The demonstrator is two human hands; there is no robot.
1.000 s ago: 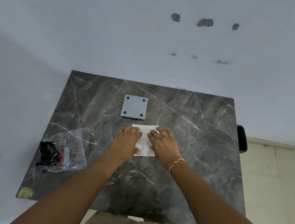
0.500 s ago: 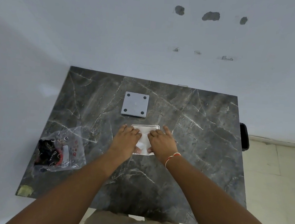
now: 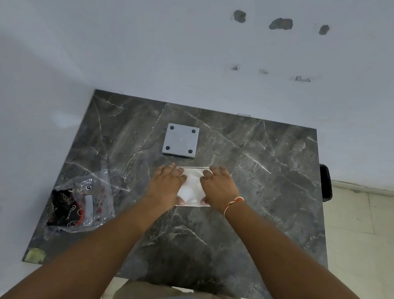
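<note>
A small folded white cloth (image 3: 192,184) lies flat near the middle of the dark marble table (image 3: 258,201). My left hand (image 3: 167,184) rests palm down on the cloth's left edge with its fingers straight and its thumb on the near corner. My right hand (image 3: 219,186), with a red and white thread at the wrist, presses the right edge the same way. Both hands cover the sides of the cloth, and only its middle strip shows.
A grey square plate (image 3: 180,140) with four dark dots lies just beyond the cloth. A clear plastic bag (image 3: 78,203) with black and red contents sits at the table's left. A black object (image 3: 326,183) hangs off the right edge. Walls stand behind and left.
My hands have slid apart along the cloth toward its left and right edges, uncovering more of its middle. The cloth stays flat in the same place.
</note>
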